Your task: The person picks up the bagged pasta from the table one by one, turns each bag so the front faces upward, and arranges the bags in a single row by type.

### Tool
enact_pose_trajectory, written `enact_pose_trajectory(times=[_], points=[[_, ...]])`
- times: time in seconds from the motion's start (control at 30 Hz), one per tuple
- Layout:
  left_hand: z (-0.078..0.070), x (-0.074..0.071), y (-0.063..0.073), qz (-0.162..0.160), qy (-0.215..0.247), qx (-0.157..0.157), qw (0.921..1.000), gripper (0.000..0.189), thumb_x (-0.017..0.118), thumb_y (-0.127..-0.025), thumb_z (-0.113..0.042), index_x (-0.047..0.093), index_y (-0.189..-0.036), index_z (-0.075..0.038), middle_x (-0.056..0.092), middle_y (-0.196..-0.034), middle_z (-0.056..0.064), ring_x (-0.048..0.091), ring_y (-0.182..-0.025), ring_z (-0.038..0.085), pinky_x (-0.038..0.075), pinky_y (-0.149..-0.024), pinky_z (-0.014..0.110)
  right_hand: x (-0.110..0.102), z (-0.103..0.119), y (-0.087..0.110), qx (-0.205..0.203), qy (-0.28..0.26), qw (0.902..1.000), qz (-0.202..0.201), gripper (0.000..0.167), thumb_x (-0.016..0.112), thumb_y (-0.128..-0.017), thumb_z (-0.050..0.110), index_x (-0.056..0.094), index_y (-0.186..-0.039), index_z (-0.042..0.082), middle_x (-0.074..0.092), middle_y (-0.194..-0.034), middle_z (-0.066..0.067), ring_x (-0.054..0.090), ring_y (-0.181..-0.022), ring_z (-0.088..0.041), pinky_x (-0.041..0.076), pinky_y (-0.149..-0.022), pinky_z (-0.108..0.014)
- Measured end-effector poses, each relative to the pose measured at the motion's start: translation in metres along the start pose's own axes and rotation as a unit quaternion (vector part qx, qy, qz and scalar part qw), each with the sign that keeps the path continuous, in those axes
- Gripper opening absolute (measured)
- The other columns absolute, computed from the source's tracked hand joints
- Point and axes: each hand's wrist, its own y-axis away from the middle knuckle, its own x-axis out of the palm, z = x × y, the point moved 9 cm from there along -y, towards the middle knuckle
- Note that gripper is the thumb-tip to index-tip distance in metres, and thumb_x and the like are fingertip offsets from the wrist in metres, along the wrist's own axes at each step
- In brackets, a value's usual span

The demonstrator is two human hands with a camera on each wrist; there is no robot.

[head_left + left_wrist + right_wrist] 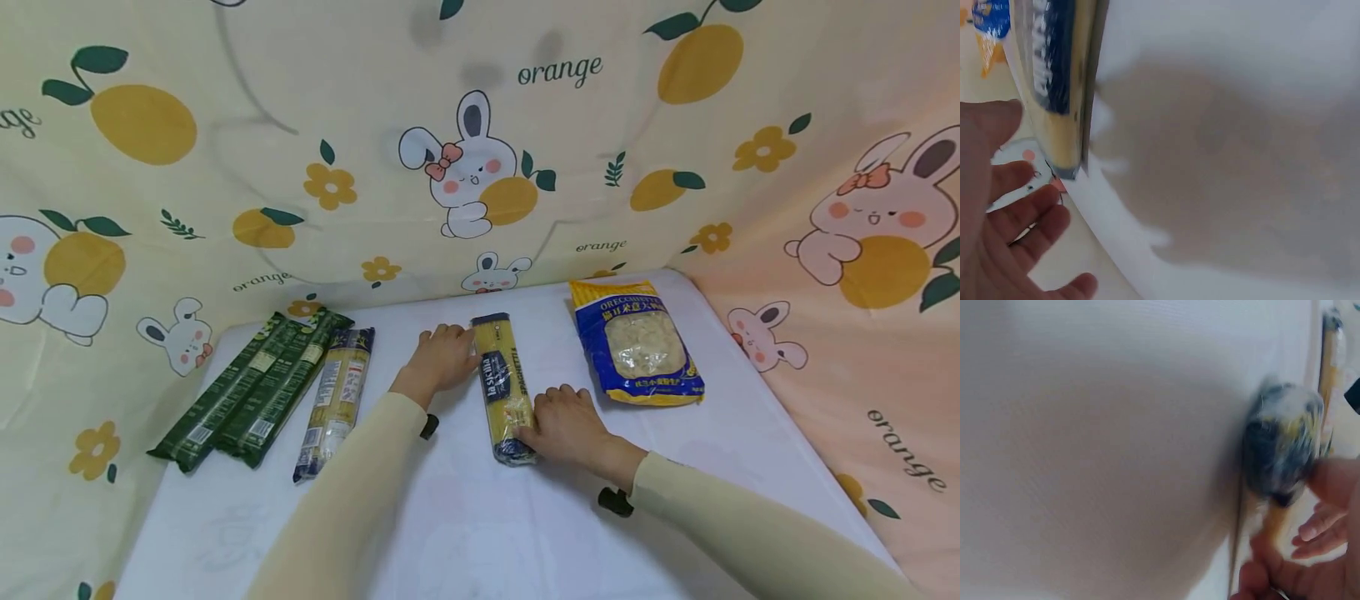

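A clear packet of spaghetti (pixel 495 379) with a dark blue label lies lengthwise on the white table. My right hand (pixel 572 427) grips its near end, the thumb over the top. In the right wrist view, that crumpled wrapper end (pixel 1282 440) is blurred between thumb and fingers. My left hand (pixel 442 358) is at the left of the packet's far end. The left wrist view shows the left fingers (pixel 1041 219) relaxed and spread, a small gap from the packet, holding nothing.
Two dark green long packets (pixel 262 392) lie at the table's left. Beside them is another clear pasta packet (pixel 337 400) with blue ends. A blue and yellow bag of orecchiette (pixel 637 343) lies at the right. Patterned cloth (pixel 360 108) hangs behind the table.
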Motion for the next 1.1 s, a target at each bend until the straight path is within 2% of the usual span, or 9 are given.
enact_pose_trajectory(times=[0.07,0.13,0.23,0.33,0.43,0.53,0.63,0.73,1.1], points=[[-0.004,0.006,0.009,0.016,-0.002,0.007,0.9998,0.064,0.054,-0.109,-0.048,0.043,-0.162,-0.015,0.048,-0.162,0.010,0.042,-0.152,0.032,0.033,-0.123,0.060,-0.004,0.006,0.004,-0.029,0.024,0.9988,-0.030,0.058,0.072,-0.095,0.057,0.068,-0.110,0.001,0.068,-0.104,-0.013,0.063,-0.100,-0.032,0.050,-0.088,-0.053],[-0.011,0.010,0.021,0.028,0.004,0.021,0.9994,0.067,0.055,-0.108,-0.050,0.041,-0.162,-0.014,0.045,-0.164,0.009,0.040,-0.154,0.030,0.030,-0.125,0.061,-0.004,0.014,0.008,-0.064,0.044,0.9962,-0.040,0.070,0.069,-0.097,0.058,0.063,-0.132,-0.003,0.066,-0.131,-0.020,0.062,-0.123,-0.038,0.047,-0.103,-0.061],[-0.023,0.015,0.041,0.035,0.018,0.045,0.9982,0.078,0.058,-0.104,-0.058,0.037,-0.164,-0.012,0.042,-0.167,0.010,0.038,-0.156,0.029,0.028,-0.125,0.062,0.005,0.022,0.010,-0.108,0.056,0.9924,-0.015,0.080,0.059,-0.104,0.057,0.045,-0.157,-0.001,0.047,-0.161,-0.021,0.043,-0.151,-0.040,0.032,-0.119,-0.069],[-0.033,0.023,0.061,0.044,0.028,0.067,0.9964,0.093,0.061,-0.099,-0.067,0.032,-0.166,-0.010,0.037,-0.170,0.011,0.034,-0.158,0.028,0.029,-0.125,0.063,0.013,0.024,0.009,-0.130,0.070,0.9888,0.019,0.078,0.050,-0.108,0.055,0.037,-0.162,0.001,0.035,-0.170,-0.018,0.030,-0.159,-0.037,0.024,-0.124,-0.068],[-0.041,0.034,0.077,0.059,0.030,0.086,0.9941,0.108,0.062,-0.093,-0.074,0.023,-0.168,-0.008,0.026,-0.174,0.012,0.026,-0.162,0.028,0.028,-0.125,0.063,0.018,0.021,0.007,-0.137,0.075,0.9872,0.035,0.076,0.045,-0.110,0.055,0.036,-0.163,0.002,0.032,-0.171,-0.016,0.026,-0.161,-0.036,0.022,-0.125,-0.067],[-0.047,0.045,0.086,0.072,0.029,0.100,0.9919,0.117,0.060,-0.090,-0.079,0.015,-0.170,-0.006,0.015,-0.177,0.013,0.017,-0.164,0.028,0.025,-0.127,0.062,0.020,0.018,0.005,-0.136,0.071,0.9871,0.046,0.078,0.042,-0.110,0.058,0.034,-0.164,0.004,0.029,-0.173,-0.015,0.024,-0.161,-0.035,0.019,-0.127,-0.066],[-0.049,0.051,0.087,0.075,0.024,0.104,0.9915,0.120,0.058,-0.089,-0.081,0.011,-0.170,-0.006,0.010,-0.178,0.012,0.014,-0.165,0.027,0.023,-0.128,0.060,0.021,0.016,0.002,-0.138,0.068,0.9868,0.050,0.081,0.040,-0.109,0.062,0.032,-0.165,0.004,0.027,-0.173,-0.015,0.022,-0.162,-0.035,0.016,-0.128,-0.066],[-0.052,0.053,0.083,0.072,0.014,0.104,0.9918,0.120,0.057,-0.088,-0.082,0.012,-0.170,-0.007,0.010,-0.178,0.010,0.013,-0.165,0.025,0.021,-0.129,0.058,0.021,0.012,0.001,-0.137,0.080,0.9860,0.050,0.083,0.037,-0.108,0.065,0.032,-0.165,0.005,0.027,-0.173,-0.015,0.022,-0.162,-0.034,0.013,-0.128,-0.066],[-0.064,0.051,0.051,0.049,0.004,0.117,0.9919,0.121,0.057,-0.085,-0.085,0.016,-0.170,-0.009,0.015,-0.178,0.008,0.016,-0.164,0.021,0.019,-0.131,0.054,0.013,-0.015,-0.008,-0.116,0.089,0.9884,0.040,0.081,0.044,-0.107,0.063,0.036,-0.164,0.004,0.033,-0.171,-0.015,0.025,-0.161,-0.035,0.010,-0.129,-0.065]])
